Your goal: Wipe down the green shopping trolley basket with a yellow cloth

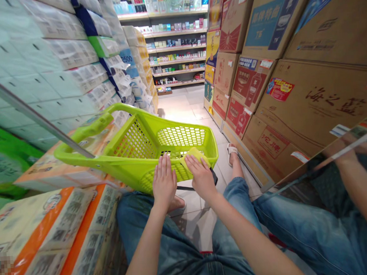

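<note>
Before us, at 11 o'clock, stands the green basket (128,161), and inside it we see its pierced walls. The yellow cloth (199,153) is at 12 o'clock, over the basket's near side. Our right hand (201,172) lies upon the cloth, fingers pointing toward 11 o'clock; the thumb is hidden, so we cannot tell if this grip pinches it. Our left hand (164,183) rests against the same side, its fingers straight, close together, toward 12 o'clock. Cartons (319,96) are stacked at 1 to 2 o'clock.

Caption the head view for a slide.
Right hand on a yellow cloth against a green shopping basket, left hand at its rim.
</note>
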A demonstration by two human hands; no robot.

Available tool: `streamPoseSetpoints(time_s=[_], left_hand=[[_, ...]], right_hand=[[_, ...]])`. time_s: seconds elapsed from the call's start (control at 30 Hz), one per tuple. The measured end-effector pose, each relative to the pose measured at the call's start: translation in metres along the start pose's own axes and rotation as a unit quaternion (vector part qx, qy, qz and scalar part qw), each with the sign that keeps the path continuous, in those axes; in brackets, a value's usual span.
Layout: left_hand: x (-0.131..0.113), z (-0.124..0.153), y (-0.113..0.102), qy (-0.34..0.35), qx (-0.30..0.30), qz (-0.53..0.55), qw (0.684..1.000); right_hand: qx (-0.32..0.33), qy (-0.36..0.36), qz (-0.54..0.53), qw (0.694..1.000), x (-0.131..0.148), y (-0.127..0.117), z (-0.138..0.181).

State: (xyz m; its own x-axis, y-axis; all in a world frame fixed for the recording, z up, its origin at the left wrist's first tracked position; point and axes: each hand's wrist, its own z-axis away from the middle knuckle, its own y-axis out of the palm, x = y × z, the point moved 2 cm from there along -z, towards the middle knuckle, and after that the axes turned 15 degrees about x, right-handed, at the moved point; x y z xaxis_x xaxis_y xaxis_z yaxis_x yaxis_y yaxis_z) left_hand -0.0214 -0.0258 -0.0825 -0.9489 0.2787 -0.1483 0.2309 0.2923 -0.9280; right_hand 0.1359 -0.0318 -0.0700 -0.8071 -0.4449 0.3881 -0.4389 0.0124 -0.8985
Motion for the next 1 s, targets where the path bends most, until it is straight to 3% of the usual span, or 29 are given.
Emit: streamPoseSetpoints(time_s=[0.2, 0.3, 0.43, 0.6, 0.7, 0.83, 1.0], left_hand=[[-0.001, 0.0, 0.0, -0.005, -0.001, 0.008, 1.0], [-0.001, 0.0, 0.001, -0.007, -0.001, 0.004, 1.0], [-0.002, -0.001, 0.001, -0.009, 0.0, -0.001, 1.0], [0.001, 0.0, 0.0, -0.003, 0.011, -0.016, 1.0], [0.002, 0.001, -0.002, 0.002, 0.023, -0.03, 0.999], [0.001, 0.001, -0.002, -0.008, 0.022, -0.033, 0.999], [-0.001, 0.0, 0.0, -0.004, 0.012, -0.016, 1.0]], right_hand=[[-0.053, 0.093, -0.027, 0.994, -0.07, -0.009, 0.039], [-0.056, 0.134, -0.038, 0.989, -0.081, -0.012, 0.045], [-0.024, 0.16, 0.004, 0.987, -0.044, -0.01, 0.027], [0.048, 0.063, 0.003, 0.997, 0.032, 0.001, -0.017], [0.05, 0.036, -0.01, 0.998, 0.048, 0.004, -0.026], [0.035, 0.013, -0.014, 0.999, 0.023, 0.0, -0.008], [-0.012, 0.077, -0.026, 0.997, -0.046, -0.01, 0.034]])
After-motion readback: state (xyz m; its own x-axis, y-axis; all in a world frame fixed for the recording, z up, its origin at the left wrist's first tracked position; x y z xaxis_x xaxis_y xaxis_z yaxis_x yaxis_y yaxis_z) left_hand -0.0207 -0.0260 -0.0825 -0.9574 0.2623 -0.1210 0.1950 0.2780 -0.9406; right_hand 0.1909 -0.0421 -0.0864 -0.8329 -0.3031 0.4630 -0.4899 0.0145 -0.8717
